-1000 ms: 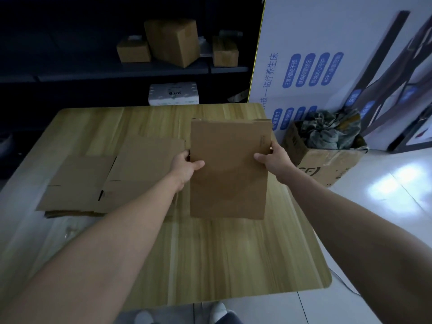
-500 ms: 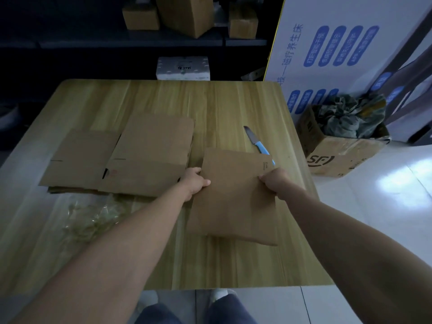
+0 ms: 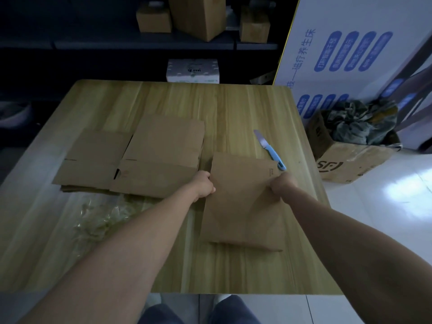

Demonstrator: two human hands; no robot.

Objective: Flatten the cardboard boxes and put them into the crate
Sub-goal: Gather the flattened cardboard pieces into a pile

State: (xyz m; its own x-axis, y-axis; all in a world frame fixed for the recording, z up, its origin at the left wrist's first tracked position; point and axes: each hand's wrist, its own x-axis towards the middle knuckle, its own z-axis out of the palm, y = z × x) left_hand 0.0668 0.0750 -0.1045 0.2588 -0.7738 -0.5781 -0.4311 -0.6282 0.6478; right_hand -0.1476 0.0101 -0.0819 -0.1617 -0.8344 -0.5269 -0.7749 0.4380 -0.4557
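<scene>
One table (image 3: 163, 101): pale wood, square-cornered, carried all but the carton.
Flattened stack (image 3: 159, 155): several brown sheets lay overlapped toward the table's left edge.
Held box (image 3: 243, 206): collapsed flat, it lay near the right edge toward the front, just beside the stack.
Open carton (image 3: 350, 162): stood on the floor off the right edge, bundled cloth inside.
Clear wrap (image 3: 98, 218): crumpled in front of the stack.
Left hand (image 3: 205, 184): curled on the held box's left edge.
Right hand (image 3: 281, 184): well apart from the left, clamped on its far right corner.
Knife (image 3: 271, 150): blue-handled, beside that corner.
</scene>
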